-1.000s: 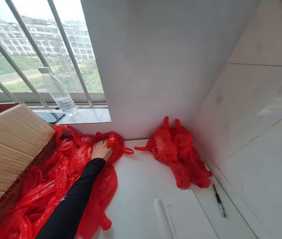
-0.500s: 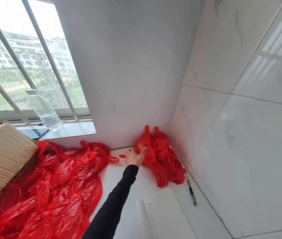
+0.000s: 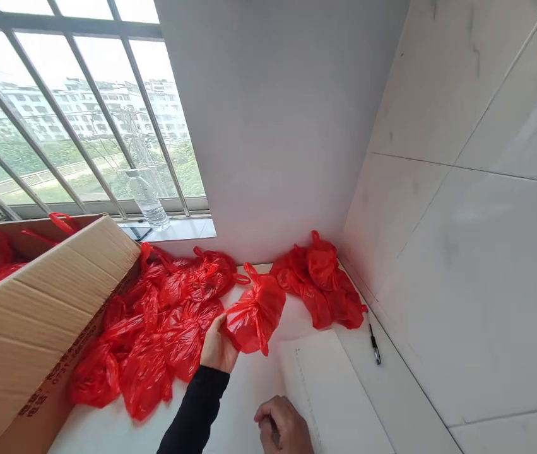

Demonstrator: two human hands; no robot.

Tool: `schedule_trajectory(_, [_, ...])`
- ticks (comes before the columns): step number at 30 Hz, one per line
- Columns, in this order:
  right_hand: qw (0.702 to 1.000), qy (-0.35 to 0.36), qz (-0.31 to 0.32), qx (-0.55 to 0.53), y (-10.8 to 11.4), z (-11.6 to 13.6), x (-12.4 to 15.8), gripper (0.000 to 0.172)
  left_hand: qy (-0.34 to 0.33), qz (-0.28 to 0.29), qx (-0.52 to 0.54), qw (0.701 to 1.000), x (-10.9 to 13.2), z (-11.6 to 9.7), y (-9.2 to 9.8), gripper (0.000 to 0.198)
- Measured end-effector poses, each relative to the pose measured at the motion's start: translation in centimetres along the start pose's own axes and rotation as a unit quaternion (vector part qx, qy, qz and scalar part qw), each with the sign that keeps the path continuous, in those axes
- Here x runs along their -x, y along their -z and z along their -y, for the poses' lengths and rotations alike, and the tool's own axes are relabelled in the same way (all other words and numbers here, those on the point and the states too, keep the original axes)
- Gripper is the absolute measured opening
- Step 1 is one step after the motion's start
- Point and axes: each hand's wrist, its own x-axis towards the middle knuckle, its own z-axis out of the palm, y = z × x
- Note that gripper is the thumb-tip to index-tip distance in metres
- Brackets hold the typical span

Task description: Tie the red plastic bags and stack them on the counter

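My left hand (image 3: 219,348) is closed on a tied red plastic bag (image 3: 256,312), held over the white surface, with knotted handles facing up. My right hand (image 3: 284,425) is low in the frame beside an open notebook (image 3: 329,384); its fingers are curled, and whether they hold anything is hidden. To the left lies a spread of red bags (image 3: 164,315) on the white surface. A smaller pile of red bags (image 3: 327,284) sits in the corner at the back right.
A cardboard box (image 3: 55,284) with red bags inside stands at the left. A water bottle (image 3: 149,200) and a phone (image 3: 136,232) rest on the window sill. A black pen (image 3: 375,347) lies by the tiled wall.
My left hand has come back from the corner pile and now holds a red bag nearer to me. My right hand has entered at the bottom. The view has shifted left.
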Motion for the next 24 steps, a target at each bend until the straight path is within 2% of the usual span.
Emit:
schedule_trajectory(4, [0.998,-0.016,-0.026,-0.053,0.3,0.4,0.8,0.021,0.053,-0.064,0.010,0.996,6.4,1.3,6.7,0.014])
schedule_trajectory(7, [0.993,-0.027,-0.010,-0.113,1.1,0.8,1.4,0.018,0.070,-0.086,-0.034,0.993,9.8,1.2,10.0,0.014])
schedule_trajectory(9, [0.986,-0.039,-0.012,-0.162,1.7,1.2,1.7,0.018,0.059,-0.077,-0.121,0.988,11.4,0.5,11.6,0.023])
schedule_trajectory(11, [0.982,-0.040,-0.028,-0.181,2.3,2.1,1.7,0.019,0.016,-0.078,-0.249,0.965,12.6,-0.2,12.8,0.036])
schedule_trajectory(12, [0.985,-0.030,-0.035,-0.169,2.4,2.7,1.6,0.019,-0.023,-0.080,-0.321,0.943,13.2,-0.4,13.2,0.042])
schedule_trajectory(15, [0.997,0.033,-0.028,-0.070,2.0,4.6,0.8,0.019,-0.179,-0.046,-0.518,0.835,14.5,-0.1,13.9,0.054])
schedule_trajectory(17, [0.998,0.063,-0.009,0.006,1.0,5.6,0.0,0.032,-0.246,0.007,-0.595,0.765,15.0,0.6,14.1,0.050])
schedule_trajectory(18, [0.997,0.068,-0.001,0.039,0.5,5.9,-0.4,0.038,-0.262,0.024,-0.616,0.743,15.1,1.0,14.1,0.043])
schedule_trajectory(19, [0.996,0.068,0.007,0.066,-0.1,6.0,-0.8,0.039,-0.270,0.030,-0.626,0.731,15.0,1.3,14.2,0.034])
schedule_trajectory(21, [0.993,0.061,0.024,0.094,-0.8,5.8,-1.3,0.024,-0.277,0.022,-0.627,0.728,14.7,1.6,14.6,0.021])
schedule_trajectory(23, [0.994,0.054,0.031,0.095,-0.5,5.2,-1.7,0.010,-0.270,-0.019,-0.607,0.747,14.2,1.3,15.3,0.020])
schedule_trajectory(24, [0.995,0.047,0.027,0.089,0.1,4.9,-1.9,0.011,-0.254,-0.054,-0.592,0.763,14.1,0.9,15.8,0.021])
